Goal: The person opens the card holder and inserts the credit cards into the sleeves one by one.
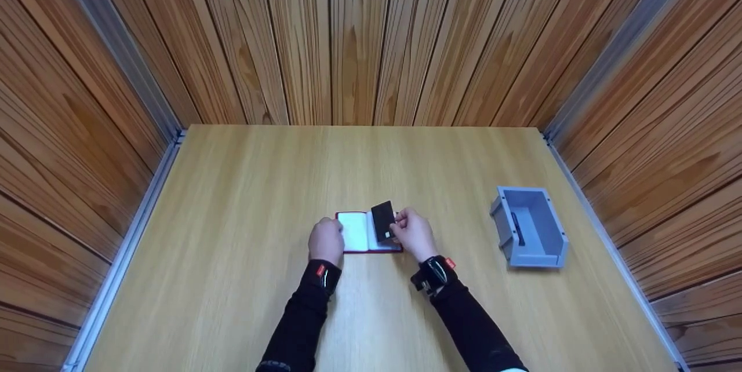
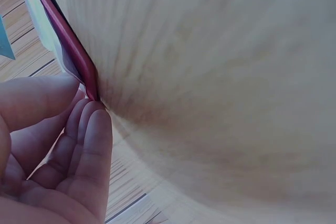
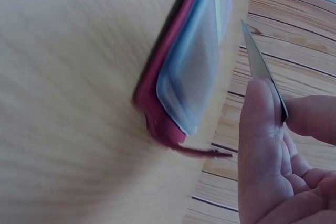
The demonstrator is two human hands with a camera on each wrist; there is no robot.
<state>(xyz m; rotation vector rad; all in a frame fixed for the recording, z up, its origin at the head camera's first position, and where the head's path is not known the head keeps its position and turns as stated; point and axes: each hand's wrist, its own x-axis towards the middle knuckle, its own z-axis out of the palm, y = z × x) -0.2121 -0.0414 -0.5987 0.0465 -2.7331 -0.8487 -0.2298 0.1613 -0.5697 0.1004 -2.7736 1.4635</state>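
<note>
A red card holder (image 1: 352, 232) with clear plastic sleeves lies spread open on the table. Thumb and fingers of my left hand (image 1: 326, 240) pinch its left edge, and the left wrist view shows that red edge (image 2: 71, 40) between them. My right hand (image 1: 416, 234) pinches a black card (image 1: 382, 220) by its lower right part, tilted above the holder's right side. Seen from the right wrist, the card (image 3: 261, 66) is almost edge-on and apart from the sleeves (image 3: 191, 66). A red strap (image 3: 197, 151) sticks out from the holder's near end there.
To the right stands a grey plastic bin (image 1: 536, 259) with a thin dark object (image 1: 517, 229) inside against its left wall. Wood-plank walls and metal rails (image 1: 124, 270) border the light wooden table (image 1: 243, 198) at the back and sides.
</note>
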